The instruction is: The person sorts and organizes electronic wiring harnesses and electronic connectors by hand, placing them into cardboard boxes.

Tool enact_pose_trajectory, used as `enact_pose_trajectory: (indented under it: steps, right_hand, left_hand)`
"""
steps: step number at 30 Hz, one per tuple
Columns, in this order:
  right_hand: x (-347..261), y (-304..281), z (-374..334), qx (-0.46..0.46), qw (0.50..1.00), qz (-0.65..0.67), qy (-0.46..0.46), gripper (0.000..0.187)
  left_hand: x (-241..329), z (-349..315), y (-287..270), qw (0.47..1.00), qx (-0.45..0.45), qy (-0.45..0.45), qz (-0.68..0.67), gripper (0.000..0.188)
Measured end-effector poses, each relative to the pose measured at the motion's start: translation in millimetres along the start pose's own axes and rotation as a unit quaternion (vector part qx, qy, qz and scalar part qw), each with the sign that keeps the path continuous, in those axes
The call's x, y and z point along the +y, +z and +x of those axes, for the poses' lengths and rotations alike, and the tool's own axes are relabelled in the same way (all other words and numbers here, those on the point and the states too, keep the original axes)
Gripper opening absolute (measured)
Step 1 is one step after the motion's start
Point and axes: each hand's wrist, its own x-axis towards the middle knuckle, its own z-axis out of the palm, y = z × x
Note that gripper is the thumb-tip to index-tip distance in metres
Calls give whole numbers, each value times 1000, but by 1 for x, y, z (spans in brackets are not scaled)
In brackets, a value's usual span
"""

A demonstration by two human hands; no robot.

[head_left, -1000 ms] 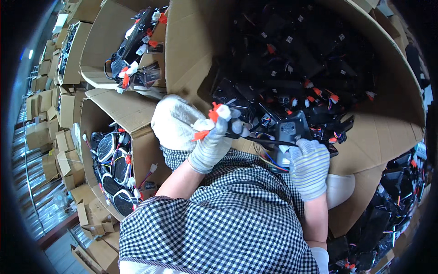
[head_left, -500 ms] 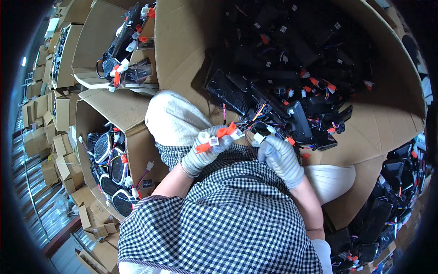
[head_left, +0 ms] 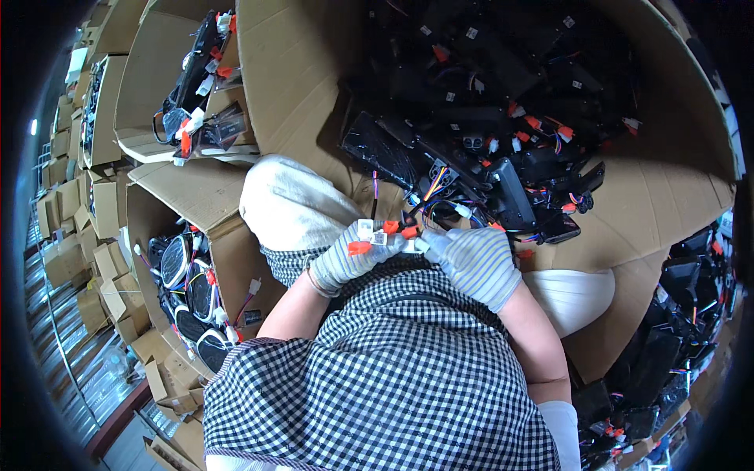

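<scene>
Both my hands wear grey knit gloves and meet just in front of my checked shirt. My left hand [head_left: 345, 257] pinches a bunch of white and orange wire connectors [head_left: 382, 234]. My right hand [head_left: 471, 259] grips the coloured wires [head_left: 440, 206] of the same harness, right beside the connectors. The wires run up to a black electronic unit [head_left: 503, 188] lying at the near edge of a big cardboard box [head_left: 290, 86] full of similar black units.
A cardboard box [head_left: 141, 71] at upper left holds black parts with orange plugs. A lower-left box [head_left: 228, 267] holds round black gauges [head_left: 177, 263]. More black parts [head_left: 675, 330] are piled at right. Stacked small cartons [head_left: 71, 235] line the left.
My right hand rose from the box's near edge to meet my left hand. Both hands now hold the connectors and wires close together, lower and nearer my chest.
</scene>
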Motion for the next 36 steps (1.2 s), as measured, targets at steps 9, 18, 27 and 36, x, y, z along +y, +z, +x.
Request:
enact_pose_trajectory:
  steps: [9,18,27,36]
  right_hand:
    - [9,9,4,-167,985,24,-42,21]
    - [13,18,5,-169,984,49,-36,21]
    - [19,22,7,-167,983,70,-41,20]
    - [81,-8,85,183,969,-53,158,16]
  left_hand:
    - [13,11,6,995,-96,-28,8,27]
    - [-5,10,2,987,-112,39,106,19]
    - [0,15,3,994,-96,-44,29,18]
    - [5,22,0,983,21,-22,-183,17]
